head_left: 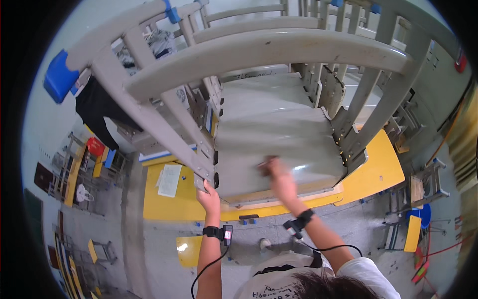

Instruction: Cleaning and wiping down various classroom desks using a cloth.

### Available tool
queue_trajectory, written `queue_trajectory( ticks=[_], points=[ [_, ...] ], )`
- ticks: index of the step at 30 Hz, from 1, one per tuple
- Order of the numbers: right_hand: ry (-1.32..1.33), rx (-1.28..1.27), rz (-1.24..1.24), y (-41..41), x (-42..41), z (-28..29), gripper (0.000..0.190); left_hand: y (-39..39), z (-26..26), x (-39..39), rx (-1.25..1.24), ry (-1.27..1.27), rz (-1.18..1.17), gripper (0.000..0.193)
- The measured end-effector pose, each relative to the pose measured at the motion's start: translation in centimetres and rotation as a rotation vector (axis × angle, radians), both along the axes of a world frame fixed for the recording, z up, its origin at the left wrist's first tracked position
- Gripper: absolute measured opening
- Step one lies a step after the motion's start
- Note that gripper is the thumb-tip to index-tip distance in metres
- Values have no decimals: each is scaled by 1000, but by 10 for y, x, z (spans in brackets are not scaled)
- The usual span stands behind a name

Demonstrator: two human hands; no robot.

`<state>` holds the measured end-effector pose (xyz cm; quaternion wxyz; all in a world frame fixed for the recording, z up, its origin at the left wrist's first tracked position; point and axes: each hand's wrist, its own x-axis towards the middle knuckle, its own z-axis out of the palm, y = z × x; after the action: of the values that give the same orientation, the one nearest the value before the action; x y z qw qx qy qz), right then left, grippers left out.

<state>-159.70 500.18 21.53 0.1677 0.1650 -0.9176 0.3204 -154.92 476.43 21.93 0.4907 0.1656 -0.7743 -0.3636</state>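
My left hand [209,198] grips the lower bracketed end of a grey tubular metal frame [168,144]. Over a smooth grey panel [246,164] within the frame, my right hand [282,179] is blurred by motion. A small reddish-brown thing [266,166] is in its fingers, too blurred to name. More grey panels lie farther back, between rows of upright bars. A thick grey crossbar [269,48] arches over them, and a blue plastic cap [59,76] covers one tube end. Each wrist wears a black strap with a small cabled device.
The panel rests on a yellow tabletop [373,170], where a sheet of paper [170,180] lies at left. Dark clothing [99,108] hangs on the frame's left side. A yellow stool [188,250] stands below; a blue bucket [424,216] and more stools stand at right.
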Motion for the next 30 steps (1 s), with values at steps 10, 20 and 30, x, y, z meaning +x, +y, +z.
queue_trajectory(
  ticks=[10, 20, 30],
  points=[
    [277, -5, -4, 28, -8, 34, 34, 6, -3, -10, 32, 53, -3, 23],
    [69, 75, -269, 106, -15, 43, 30, 10, -6, -11, 53, 6, 17, 24],
    [194, 250, -106, 111, -8, 38, 31, 5, -12, -10, 6, 81, 27, 23]
  ],
)
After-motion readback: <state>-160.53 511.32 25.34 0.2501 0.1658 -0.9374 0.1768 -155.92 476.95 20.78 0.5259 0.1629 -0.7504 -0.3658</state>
